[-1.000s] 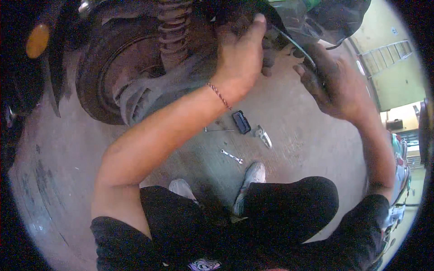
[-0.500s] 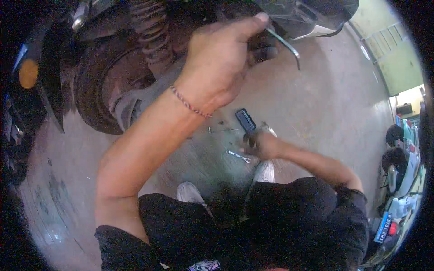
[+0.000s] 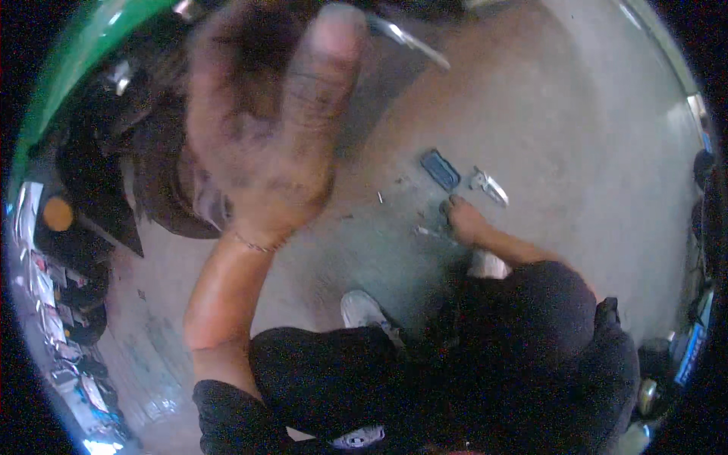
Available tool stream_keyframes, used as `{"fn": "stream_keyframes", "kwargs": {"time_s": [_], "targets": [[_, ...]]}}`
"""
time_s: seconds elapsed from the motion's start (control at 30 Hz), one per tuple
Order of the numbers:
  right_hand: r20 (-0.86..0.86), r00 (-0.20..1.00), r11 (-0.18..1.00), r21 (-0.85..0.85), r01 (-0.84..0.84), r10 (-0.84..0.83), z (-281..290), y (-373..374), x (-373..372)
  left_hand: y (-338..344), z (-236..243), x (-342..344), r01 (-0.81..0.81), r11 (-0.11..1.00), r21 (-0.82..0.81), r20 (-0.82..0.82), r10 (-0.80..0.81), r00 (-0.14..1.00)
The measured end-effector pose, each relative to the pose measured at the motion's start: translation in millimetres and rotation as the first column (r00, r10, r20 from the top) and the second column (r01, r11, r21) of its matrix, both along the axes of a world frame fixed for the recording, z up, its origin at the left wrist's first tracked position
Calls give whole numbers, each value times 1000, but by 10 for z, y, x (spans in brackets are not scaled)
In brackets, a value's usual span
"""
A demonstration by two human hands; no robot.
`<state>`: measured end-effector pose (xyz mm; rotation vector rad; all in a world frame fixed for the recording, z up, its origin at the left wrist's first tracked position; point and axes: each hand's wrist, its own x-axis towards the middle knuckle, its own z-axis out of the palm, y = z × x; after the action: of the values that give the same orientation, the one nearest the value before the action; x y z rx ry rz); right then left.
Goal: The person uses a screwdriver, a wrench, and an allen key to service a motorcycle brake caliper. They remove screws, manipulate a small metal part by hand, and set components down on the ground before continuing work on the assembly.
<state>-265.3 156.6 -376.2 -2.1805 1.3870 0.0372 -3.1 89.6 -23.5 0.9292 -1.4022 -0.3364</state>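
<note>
My left hand (image 3: 280,144) is raised high over the floor beside the motorbike (image 3: 152,152), large and blurred. Its thumb presses by one end of a thin silver bent rod (image 3: 409,42), and the hand looks closed on it; the other fingers are partly hidden. My right hand (image 3: 469,221) reaches down to the floor, fingers curled near a small dark item I cannot make out. Just left of it lies a combination wrench (image 3: 432,233). Above that hand are a dark blue rectangular case or tray (image 3: 440,169) and a silver metal piece (image 3: 491,188).
A small bolt-like piece (image 3: 381,197) and dark bits lie on the grey floor (image 3: 569,152). My white shoe (image 3: 362,309) stands below them. An orange reflector (image 3: 58,214) shows on the bike. Assorted goods (image 3: 68,334) line the left edge.
The view has shifted, with the bike farther left. My left hand looks larger and has moved left with the rod. My right hand still reaches to the floor by the wrench.
</note>
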Motion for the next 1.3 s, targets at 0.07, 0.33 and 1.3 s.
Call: {"fn": "stream_keyframes", "kwargs": {"time_s": [0.07,0.33,1.3], "targets": [[6,998,996,67,-60,60,69,114,29,-8,-87,18,-25,994,-108,179,44,983],[-111,992,979,186,82,-62,-86,361,317,-80,107,75,130,953,-274,548,44,835],[981,19,957,193,-217,-194,2824,-537,849,-128,158,-26,442,880,-173,642,-239,728]]}}
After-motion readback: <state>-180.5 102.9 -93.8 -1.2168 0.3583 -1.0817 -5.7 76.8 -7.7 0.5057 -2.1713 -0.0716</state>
